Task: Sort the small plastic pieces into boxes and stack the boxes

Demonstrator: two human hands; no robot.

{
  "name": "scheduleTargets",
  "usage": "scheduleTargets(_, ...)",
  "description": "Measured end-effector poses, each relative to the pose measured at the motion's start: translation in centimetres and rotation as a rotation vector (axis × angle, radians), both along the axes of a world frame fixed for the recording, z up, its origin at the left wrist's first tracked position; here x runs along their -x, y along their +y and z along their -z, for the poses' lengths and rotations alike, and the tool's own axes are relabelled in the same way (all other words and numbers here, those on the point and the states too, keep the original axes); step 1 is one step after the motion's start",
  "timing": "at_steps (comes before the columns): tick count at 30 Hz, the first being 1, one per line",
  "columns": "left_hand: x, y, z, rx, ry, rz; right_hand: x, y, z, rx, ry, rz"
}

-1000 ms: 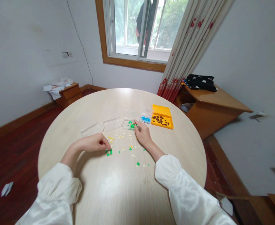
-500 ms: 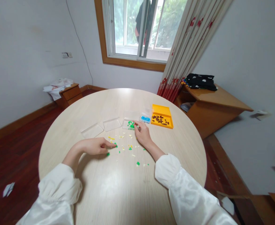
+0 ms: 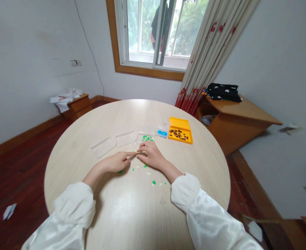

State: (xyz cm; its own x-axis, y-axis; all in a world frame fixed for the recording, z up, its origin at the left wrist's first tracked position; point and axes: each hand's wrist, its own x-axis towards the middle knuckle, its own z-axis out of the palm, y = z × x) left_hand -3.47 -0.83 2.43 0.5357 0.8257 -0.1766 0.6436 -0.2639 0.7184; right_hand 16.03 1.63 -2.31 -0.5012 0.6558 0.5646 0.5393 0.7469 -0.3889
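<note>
the left hand (image 3: 116, 162) is pointing a finger at the narrowly curled right hand (image 3: 153, 154); whether either is holding anything, i cannot tell. loose green pieces (image 3: 154, 182) are lying nearby on the counter (image 3: 137, 215). probably keeping colours apart, a clear tray (image 3: 139, 140) is holding green bits (image 3: 147, 138), a small box (image 3: 161, 128) blue bits (image 3: 162, 133), a yellow case (image 3: 179, 122) brown bits (image 3: 177, 133).

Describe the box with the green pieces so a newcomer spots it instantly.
On the round table, just beyond the right hand, sits a see-through box. A box of blue pieces stands to its right; of the boxes, only this one holds green pieces.
</note>
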Motion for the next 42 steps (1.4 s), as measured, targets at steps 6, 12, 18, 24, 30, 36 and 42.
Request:
scheduleTargets(6, 0.0, 0.9, 0.8, -0.155, -0.039, -0.206, -0.2, 0.3, 0.2, 0.008, -0.095, -0.016)
scheduleTargets(12, 0.2, 1.6, 1.2, -0.227, -0.109, -0.354, -0.2, 0.1, 0.2, -0.014, -0.129, -0.072)
scheduleTargets(18, 0.6, 2.1, 1.8, -0.266, -0.124, -0.435, 0.0, -0.2, -0.3, 0.034, -0.116, -0.089)
scheduleTargets(24, 0.8, 2.2, 2.5, -0.309, -0.126, -0.443, -0.2, 0.1, -0.2, 0.065, -0.12, -0.041)
scheduleTargets(30, 0.8, 2.2, 2.5, -0.291, -0.14, -0.452, -0.2, 0.1, -0.1, 0.078, -0.15, -0.032)
scheduleTargets(36, 0.6, 2.1, 2.2, -0.284, -0.145, -0.474, -0.3, 0.1, -0.1, 0.094, 0.001, 0.035)
scheduleTargets(42, 0.6, 2.1, 2.5, -0.287, -0.088, -0.44, -0.7, 0.9, 0.4, 0.256, 0.422, 0.158)
